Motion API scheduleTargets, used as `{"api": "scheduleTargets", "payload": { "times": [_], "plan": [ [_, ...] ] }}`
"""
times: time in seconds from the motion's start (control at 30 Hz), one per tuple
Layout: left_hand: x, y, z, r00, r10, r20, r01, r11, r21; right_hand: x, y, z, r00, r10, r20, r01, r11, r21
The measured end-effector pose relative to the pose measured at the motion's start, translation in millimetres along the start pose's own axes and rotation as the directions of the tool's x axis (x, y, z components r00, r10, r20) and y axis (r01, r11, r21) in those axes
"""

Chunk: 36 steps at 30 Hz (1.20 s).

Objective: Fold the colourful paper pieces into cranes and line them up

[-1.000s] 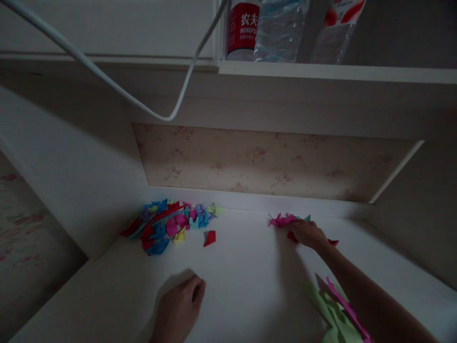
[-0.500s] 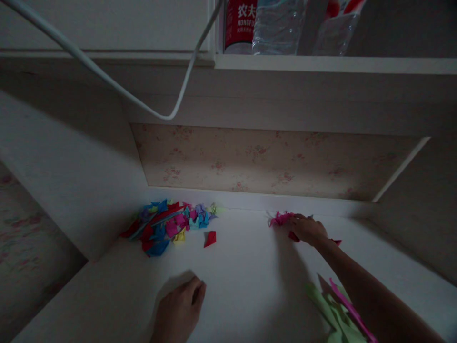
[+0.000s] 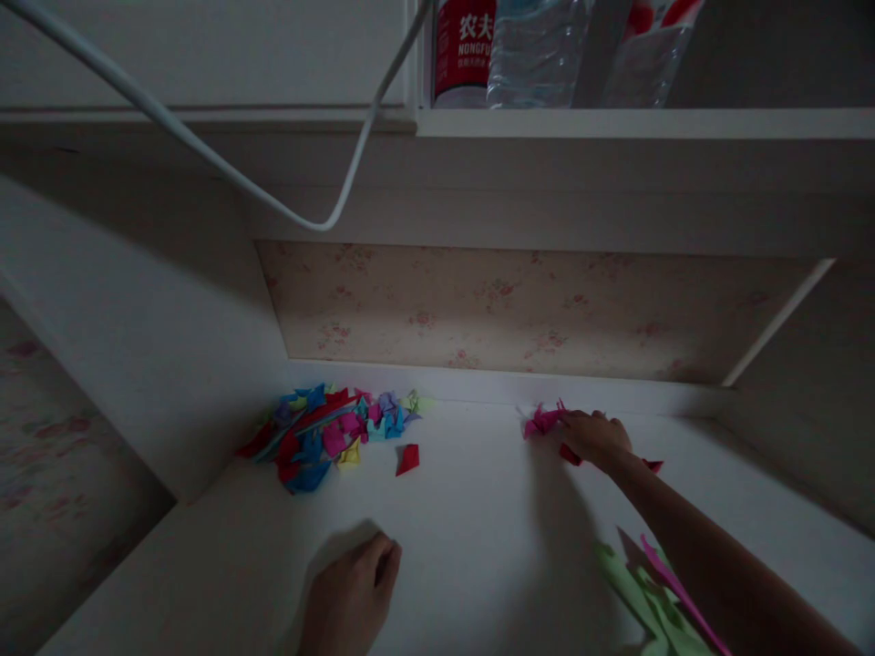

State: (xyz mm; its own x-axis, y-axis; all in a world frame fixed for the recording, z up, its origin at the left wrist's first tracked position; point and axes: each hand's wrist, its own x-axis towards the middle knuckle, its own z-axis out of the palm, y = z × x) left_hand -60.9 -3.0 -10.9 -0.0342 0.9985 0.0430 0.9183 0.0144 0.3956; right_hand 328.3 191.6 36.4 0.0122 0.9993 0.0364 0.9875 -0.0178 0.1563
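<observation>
My right hand (image 3: 593,438) reaches to the back of the white desk (image 3: 478,547) and lies over a small bunch of folded paper pieces, pink (image 3: 542,420) at its fingertips and red under the palm. Its fingers are curled on the pink ones. My left hand (image 3: 352,597) rests on the desk near the front edge, fingers loosely curled, holding nothing that I can see. A heap of folded coloured papers (image 3: 326,435) lies at the back left, with a single red piece (image 3: 407,459) just to its right.
Green and pink paper strips (image 3: 656,606) lie under my right forearm. A white cable (image 3: 205,155) hangs across the upper left. Water bottles (image 3: 533,50) stand on the shelf above. Side panels and a flowered back wall (image 3: 519,310) close in the desk.
My right hand has slid a little farther back over the pink pieces. The left hand has stayed put; the view shifted slightly.
</observation>
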Motion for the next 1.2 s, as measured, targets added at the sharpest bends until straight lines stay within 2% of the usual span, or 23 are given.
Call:
{"api": "scheduleTargets", "payload": {
  "times": [0.23,0.4,0.53,0.7,0.83,0.93,0.97,1.0,1.07,1.13,1.2],
  "plan": [
    [-0.3,1.3,-3.7,1.000,0.009,0.011,-0.009,1.000,-0.007,-16.2,-4.3,-4.9,0.998,-0.053,0.027,0.054,0.998,-0.040],
    [-0.6,0.2,-2.0,1.000,0.027,0.001,-0.027,0.999,-0.021,-26.5,-7.4,-3.3,0.998,-0.043,0.042,0.044,0.999,-0.026],
    [-1.2,-0.1,-1.2,1.000,0.022,-0.015,-0.021,1.000,0.020,-33.1,-7.7,-7.5,1.000,-0.015,0.014,0.014,1.000,0.013],
    [-3.1,2.3,-5.5,1.000,0.028,0.005,-0.029,0.998,0.051,-44.6,-6.9,-24.7,0.997,0.046,-0.056,-0.041,0.996,0.084],
    [-3.0,3.2,-7.7,0.999,0.037,0.000,-0.037,0.996,0.075,-69.0,-13.3,-34.8,0.989,0.077,-0.127,-0.050,0.978,0.201],
    [-2.6,2.5,-6.8,0.999,0.047,-0.006,-0.046,0.996,0.073,-102.5,-25.5,-36.5,0.985,0.086,-0.152,-0.031,0.942,0.333],
    [-2.6,2.3,-6.5,0.999,0.050,-0.009,-0.050,0.996,0.072,-116.1,-30.9,-36.4,0.983,0.091,-0.159,-0.016,0.908,0.418],
    [-2.9,2.3,-6.3,0.999,0.050,-0.010,-0.050,0.996,0.075,-130.3,-36.9,-36.2,0.981,0.104,-0.164,0.009,0.819,0.574],
    [-3.7,2.7,-6.6,0.999,0.045,-0.013,-0.044,0.995,0.090,-159.1,-51.3,-34.0,0.983,0.140,-0.117,0.015,0.580,0.815],
    [-4.9,3.9,-7.8,0.999,0.046,-0.014,-0.045,0.994,0.099,-185.8,-69.1,-27.7,0.986,0.159,-0.046,-0.023,0.407,0.913],
    [-6.2,5.6,-9.5,0.998,0.054,-0.010,-0.053,0.994,0.095,-207.7,-90.0,-15.9,0.990,0.141,0.013,-0.053,0.285,0.957]
  ]
}}
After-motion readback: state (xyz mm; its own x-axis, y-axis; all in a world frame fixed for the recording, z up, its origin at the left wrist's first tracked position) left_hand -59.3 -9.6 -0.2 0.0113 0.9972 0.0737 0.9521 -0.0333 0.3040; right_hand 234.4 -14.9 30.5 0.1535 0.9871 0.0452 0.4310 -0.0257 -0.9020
